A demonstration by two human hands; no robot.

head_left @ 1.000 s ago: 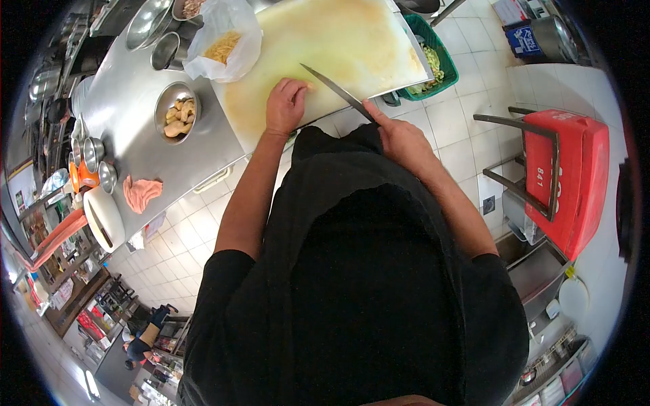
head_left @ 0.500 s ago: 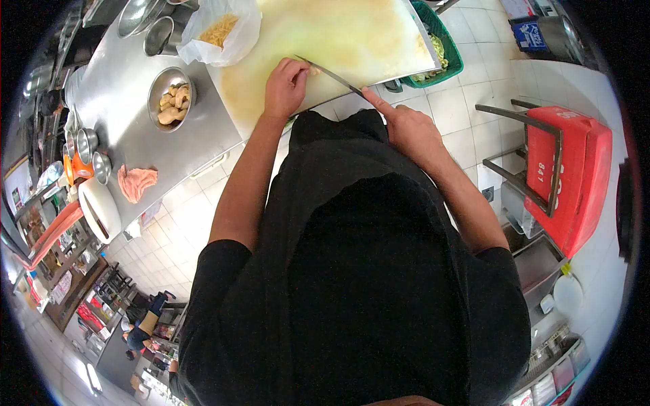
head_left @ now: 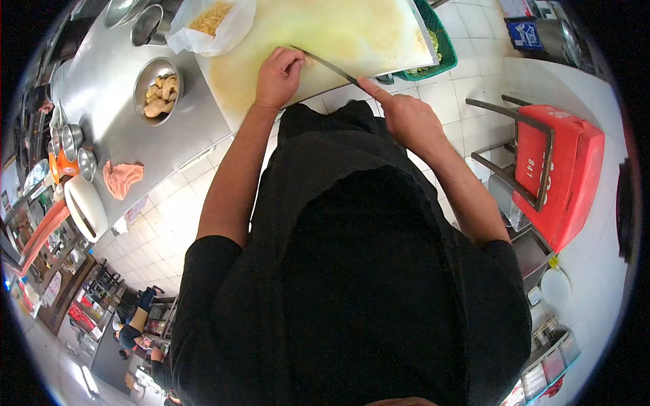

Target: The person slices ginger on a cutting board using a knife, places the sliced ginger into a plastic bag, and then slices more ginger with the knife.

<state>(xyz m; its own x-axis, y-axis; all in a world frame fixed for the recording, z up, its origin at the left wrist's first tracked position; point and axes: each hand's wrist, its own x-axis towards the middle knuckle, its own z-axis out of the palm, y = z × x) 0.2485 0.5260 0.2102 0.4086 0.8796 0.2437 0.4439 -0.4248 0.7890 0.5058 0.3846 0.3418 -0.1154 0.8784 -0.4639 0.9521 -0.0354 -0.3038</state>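
Observation:
My right hand [head_left: 409,118] grips a long knife [head_left: 326,64], its index finger stretched along the blade's near end. The blade points up and left over the yellowed cutting board [head_left: 338,27]. My left hand [head_left: 279,76] rests on the board near the knife tip, fingers curled; a small pale piece [head_left: 308,61] shows beside its fingertips, and what it holds is too small to make out. On the steel table at the left is a metal bowl [head_left: 139,91] with ginger pieces [head_left: 160,95]. A white plastic bag [head_left: 237,24] with yellow shreds [head_left: 211,19] sits on the board's left corner.
A green basket [head_left: 447,51] with green scraps stands beyond the board's right edge. Metal bowls [head_left: 146,26] and a pink cloth [head_left: 123,178] lie on the steel table. A red box [head_left: 575,176] is at the right. Other people [head_left: 132,331] are at the far lower left.
The view has shifted, so the board and bowl sit higher and further left. The blade, earlier apart from my left hand, now has its tip beside those fingers.

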